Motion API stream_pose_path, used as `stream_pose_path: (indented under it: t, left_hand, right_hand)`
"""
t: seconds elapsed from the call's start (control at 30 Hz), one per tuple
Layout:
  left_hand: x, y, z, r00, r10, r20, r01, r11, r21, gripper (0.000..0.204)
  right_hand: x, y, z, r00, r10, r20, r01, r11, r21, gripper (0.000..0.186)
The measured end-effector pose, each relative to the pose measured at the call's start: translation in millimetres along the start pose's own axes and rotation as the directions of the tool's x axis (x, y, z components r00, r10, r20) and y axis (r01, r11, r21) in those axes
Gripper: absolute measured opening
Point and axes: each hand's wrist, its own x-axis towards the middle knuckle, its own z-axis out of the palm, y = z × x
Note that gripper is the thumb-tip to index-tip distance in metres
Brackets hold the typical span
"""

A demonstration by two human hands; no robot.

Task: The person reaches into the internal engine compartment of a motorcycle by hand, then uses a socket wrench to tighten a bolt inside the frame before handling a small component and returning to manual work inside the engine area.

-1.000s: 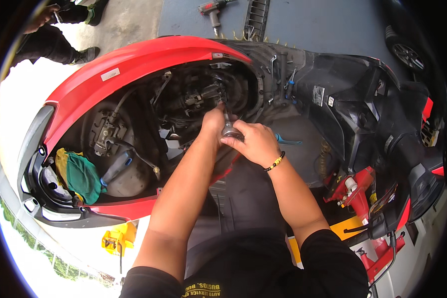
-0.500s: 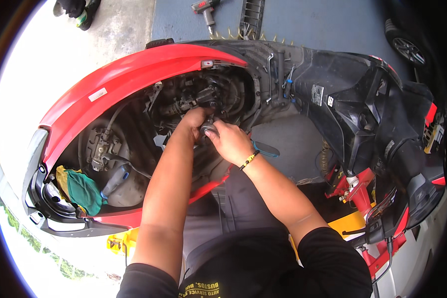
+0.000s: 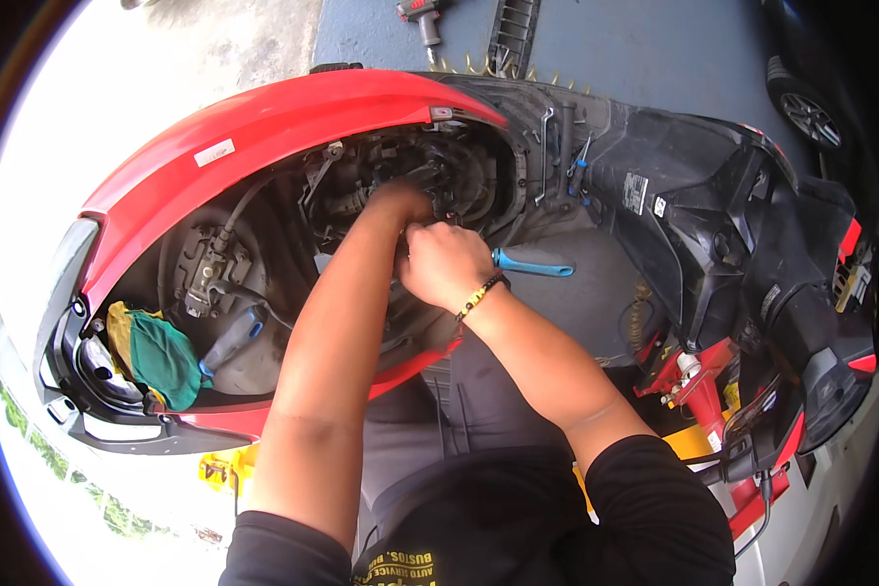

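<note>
Engine parts (image 3: 415,176) inside the opened red scooter body (image 3: 264,127) are what both hands work on, tucked deep under the upper edge of the shell, just beyond the fingertips. Nearest the person, the right hand (image 3: 444,264) is closed into a fist, apparently around a tool or fitting; what it grips is hidden, so I cannot tell. Touching it on the far side, the left hand (image 3: 400,200) reaches into the cavity with its fingers out of sight among the hoses and brackets. Hands together like this suit close work: one steadies while the other turns, and keeping the wrists low should stop a slip. Just right of the right hand lies a blue-handled wrench (image 3: 532,264). Well left of the forearms sits a green and yellow rag (image 3: 151,352), with a grey-handled tool (image 3: 230,342) beside it.
</note>
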Motion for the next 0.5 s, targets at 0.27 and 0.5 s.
stream_pose_path:
  t: [0.27, 0.5]
  left_hand:
    - [-11, 24, 6, 0.953, -0.281, -0.117, 0.180, 0.831, -0.526, 0.033]
    - [-7, 1, 54, 0.940, -0.339, 0.045, 0.028, -0.057, -0.998, 0.022]
  right_hand:
    - [-31, 36, -18, 0.968, 0.217, -0.124, -0.206, 0.974, 0.093, 0.031]
    - [0, 197, 11, 0.850, 0.383, -0.361, -0.216, 0.879, 0.424, 0.027]
